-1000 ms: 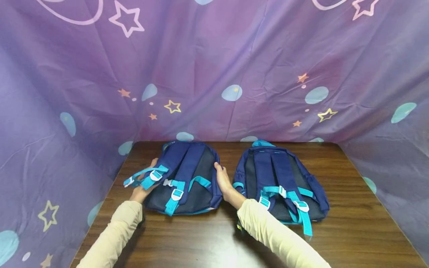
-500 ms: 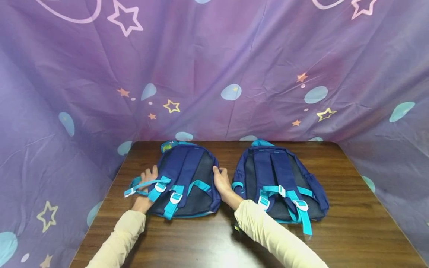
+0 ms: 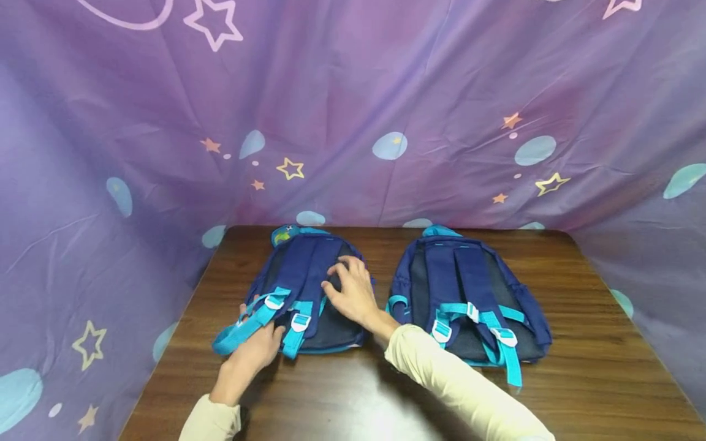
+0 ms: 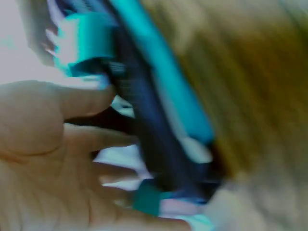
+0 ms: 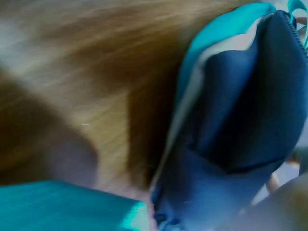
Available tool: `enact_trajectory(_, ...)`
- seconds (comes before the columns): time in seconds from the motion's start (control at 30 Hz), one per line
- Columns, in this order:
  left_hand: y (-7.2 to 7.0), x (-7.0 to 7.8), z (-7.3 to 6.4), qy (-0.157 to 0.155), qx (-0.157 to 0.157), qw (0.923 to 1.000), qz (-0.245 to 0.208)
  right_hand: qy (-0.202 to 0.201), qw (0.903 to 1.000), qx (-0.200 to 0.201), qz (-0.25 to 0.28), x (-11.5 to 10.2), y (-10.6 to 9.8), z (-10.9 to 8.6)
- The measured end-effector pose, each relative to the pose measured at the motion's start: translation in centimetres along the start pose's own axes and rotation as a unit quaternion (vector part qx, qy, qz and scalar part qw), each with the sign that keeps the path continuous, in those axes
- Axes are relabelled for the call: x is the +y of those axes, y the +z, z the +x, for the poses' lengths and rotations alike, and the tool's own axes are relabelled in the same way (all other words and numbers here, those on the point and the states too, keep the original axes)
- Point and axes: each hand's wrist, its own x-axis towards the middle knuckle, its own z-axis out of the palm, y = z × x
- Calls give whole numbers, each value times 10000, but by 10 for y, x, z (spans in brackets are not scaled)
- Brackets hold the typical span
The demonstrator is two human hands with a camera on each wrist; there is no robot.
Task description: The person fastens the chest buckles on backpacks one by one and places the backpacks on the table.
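Two navy backpacks with teal webbing lie with their shoulder straps up. At the left backpack (image 3: pixel 309 263), my left hand (image 3: pixel 256 352) reaches in from the near left, a loop of teal strap (image 3: pixel 237 337) lying across its fingers. In the left wrist view, the fingers (image 4: pixel 108 137) extend toward the dark shoulder strap (image 4: pixel 144 110). My right hand (image 3: pixel 353 291) hovers close over the same backpack's right side, fingers loosely bent, nothing held. The right wrist view looks onto that bag's navy side pocket (image 5: pixel 216 120).
The second backpack (image 3: pixel 432 269) lies to the right, close to my right forearm, its teal strap end (image 3: pixel 514 370) hanging toward the near side. Both are on a brown wooden table (image 3: pixel 342 398). A purple star-patterned curtain (image 3: pixel 331 92) hangs behind and at both sides.
My right hand has lifted off the left backpack's right side and come over its back panel. My left hand has drawn nearer, under the strap loop. The camera view has shifted slightly.
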Motion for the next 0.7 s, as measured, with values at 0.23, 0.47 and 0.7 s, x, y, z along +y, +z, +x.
enact_trajectory(0.23,-45,31,-21,-417,-1785,9825,-323,-921,9832,-1336,-840,-20,10,-1)
enact_trajectory(0.47,-87,21,-12,892,-1557,9764,-1202,-1089,9721,-1723,-1164,-33,25,-2)
enact_trajectory(0.7,-71,-25,29,510,-749,9934,-704,-970,9767,-1422,-1280,-38,31,-2)
